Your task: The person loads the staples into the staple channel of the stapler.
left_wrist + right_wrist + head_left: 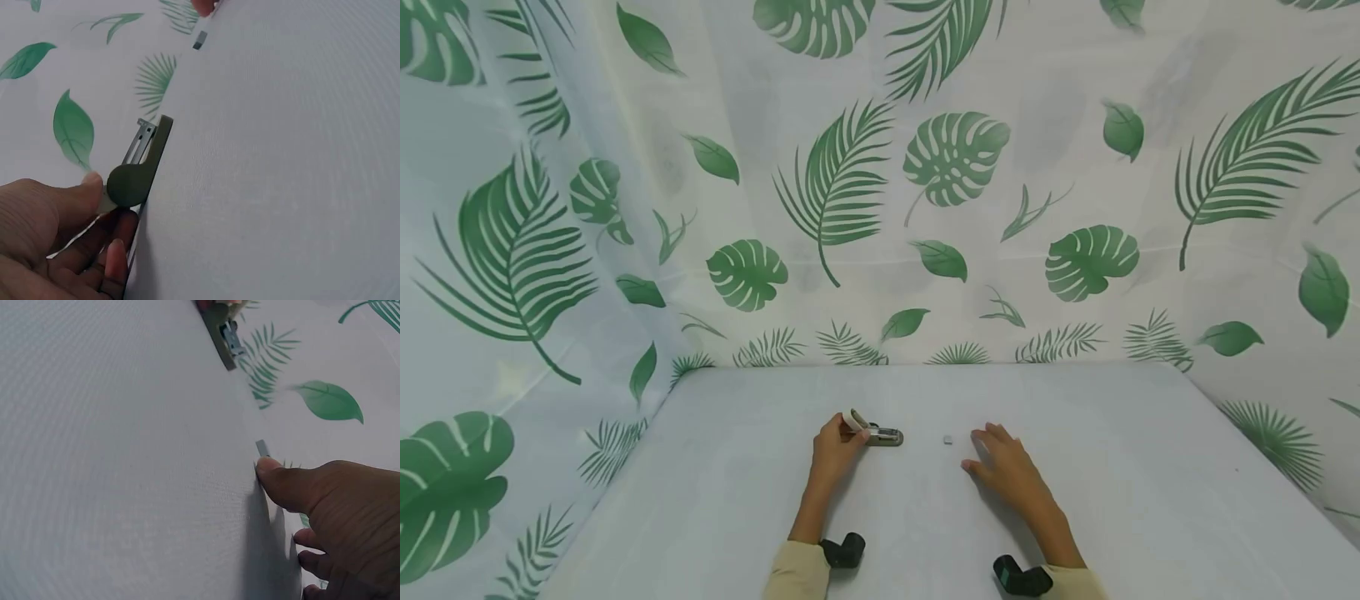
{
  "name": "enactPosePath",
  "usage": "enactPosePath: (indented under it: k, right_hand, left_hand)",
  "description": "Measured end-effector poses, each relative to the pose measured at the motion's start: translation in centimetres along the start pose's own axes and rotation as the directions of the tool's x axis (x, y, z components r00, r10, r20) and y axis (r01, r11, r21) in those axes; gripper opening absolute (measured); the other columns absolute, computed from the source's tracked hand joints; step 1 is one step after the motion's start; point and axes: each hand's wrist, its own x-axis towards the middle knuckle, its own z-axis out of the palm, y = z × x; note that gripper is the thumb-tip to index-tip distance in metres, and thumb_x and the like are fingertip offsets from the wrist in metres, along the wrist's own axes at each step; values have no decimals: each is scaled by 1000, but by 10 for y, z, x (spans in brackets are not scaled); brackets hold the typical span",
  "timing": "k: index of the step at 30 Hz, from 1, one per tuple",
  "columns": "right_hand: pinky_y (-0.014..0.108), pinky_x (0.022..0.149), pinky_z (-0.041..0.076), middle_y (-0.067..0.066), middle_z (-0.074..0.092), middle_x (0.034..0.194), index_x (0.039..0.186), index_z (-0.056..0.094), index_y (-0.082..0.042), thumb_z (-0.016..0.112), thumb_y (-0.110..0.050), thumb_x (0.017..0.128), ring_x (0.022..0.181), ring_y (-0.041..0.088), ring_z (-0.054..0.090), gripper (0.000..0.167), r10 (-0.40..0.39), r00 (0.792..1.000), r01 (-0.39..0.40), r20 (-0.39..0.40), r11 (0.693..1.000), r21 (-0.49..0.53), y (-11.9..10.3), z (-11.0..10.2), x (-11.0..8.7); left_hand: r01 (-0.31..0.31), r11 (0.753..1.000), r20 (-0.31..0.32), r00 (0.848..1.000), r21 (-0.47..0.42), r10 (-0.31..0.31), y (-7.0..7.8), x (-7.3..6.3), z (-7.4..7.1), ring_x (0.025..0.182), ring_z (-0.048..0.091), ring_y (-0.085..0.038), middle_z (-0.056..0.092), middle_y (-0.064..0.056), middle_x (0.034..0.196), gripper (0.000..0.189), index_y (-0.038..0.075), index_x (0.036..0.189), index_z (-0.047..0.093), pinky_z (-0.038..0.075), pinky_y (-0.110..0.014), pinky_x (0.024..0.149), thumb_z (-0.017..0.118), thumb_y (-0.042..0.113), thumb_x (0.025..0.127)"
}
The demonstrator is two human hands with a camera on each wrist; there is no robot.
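On the white table, my left hand [837, 448] grips a dark green stapler [886, 437] by its rear end. The stapler's top arm is swung up, away from the base, and its metal staple channel is exposed. In the left wrist view, the thumb presses at the hinge of the stapler [132, 182] while the fingers curl below. A small grey block of staples [947, 440] lies to the right of the stapler, apart from it. My right hand [1009, 468] hovers or rests just right of the staples [262, 447], fingers spread, holding nothing.
A white curtain [865, 300] printed with green leaves rises behind the table and along its left and right sides. Black wrist cameras [844, 551] are strapped at both cuffs. The table surface [1075, 417] stretches around both hands.
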Motion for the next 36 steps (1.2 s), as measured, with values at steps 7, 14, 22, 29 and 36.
enactPosePath:
  k: [7,14,22,29,36]
  right_hand:
    - [65,110,26,33,44,144,130,56,5,71,-25,89,138,49,35,53,-44,999,45,22,999,-17,0,-1,0]
    - [63,113,23,32,40,147,134,54,4,69,-27,91,141,49,30,55,-53,997,54,53,998,-13,0,0,2]
    - [61,114,22,31,38,149,135,52,4,70,-26,90,142,49,28,57,-44,996,43,78,999,17,1,2,3]
    - [59,116,20,31,36,150,136,52,3,69,-26,90,144,48,24,56,-43,996,37,77,996,85,6,6,9]
    - [61,115,19,25,36,153,131,58,-5,70,-23,90,146,45,21,47,39,999,-43,23,978,206,8,18,22]
  left_hand:
    - [25,1000,-18,1000,1,-25,1,1,4,94,69,-28,72,-16,103,26,-1,108,65,54,-41,85,73,12,87]
    - [4,1000,66,998,0,-3,4,-3,6,94,70,-28,72,-17,103,30,-1,108,66,55,-40,84,75,15,86]
    - [-3,994,64,998,105,-4,11,-7,13,91,69,-24,75,-9,96,28,7,102,70,42,-57,92,79,25,82]
    - [-19,983,72,997,184,6,11,-6,23,85,66,-20,74,-3,87,25,13,95,72,33,-49,78,81,29,79]
    - [-28,975,86,996,223,9,18,-5,28,76,60,-13,71,3,81,23,17,92,72,31,-42,75,82,32,78]
